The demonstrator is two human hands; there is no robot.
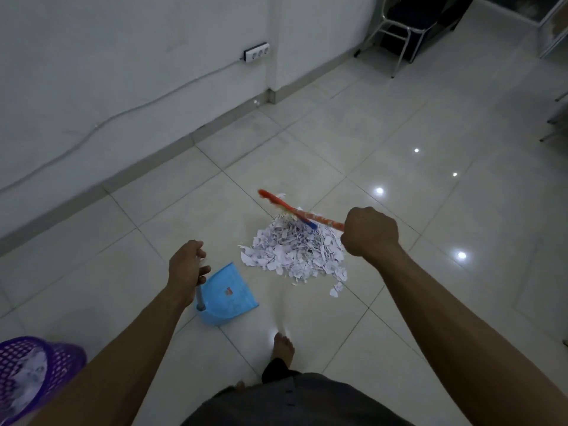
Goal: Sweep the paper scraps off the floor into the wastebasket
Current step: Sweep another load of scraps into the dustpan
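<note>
We grip a broom (299, 214) in our right hand (368, 235), the fingers rolled into a tight fist and clamped round its thin red-and-orange stick. The stick slants up and to the left over the far edge of the paper scraps (295, 252). Its far end is smeared by motion blur, so we cannot make out the bristles; a small blue part shows halfway along.

The scraps lie on the floor (430, 216) in one low, loose mound of small, torn white and pale lilac pieces with ragged edges. A few strays lie at its near right edge.

Our left hand (186, 269) holds the slim upright handle (199, 298) of a light blue plastic dustpan (233, 298), with the fingers curled round the top of it. The pan is a flat, wedge-shaped tray with a small reddish label in the middle. It sits just left of the mound, with a strip of bare tile between them.

The wastebasket (66, 362) is in the lower left corner, well apart from the mound and partly behind our left forearm. It is purple plastic with a lattice of small holes, and something pale and blurred shows inside it.

The floor is large glossy cream tiles with thin grout lines and bright spots of reflected light. Our bare foot (282, 347) stands on it just this side of the dustpan. A plain white wall (123, 72) with a grey skirting runs along the left, carrying a power strip (256, 52) and a trailing white cable (123, 113). A metal-framed chair (399, 32) stands in the far corner.
</note>
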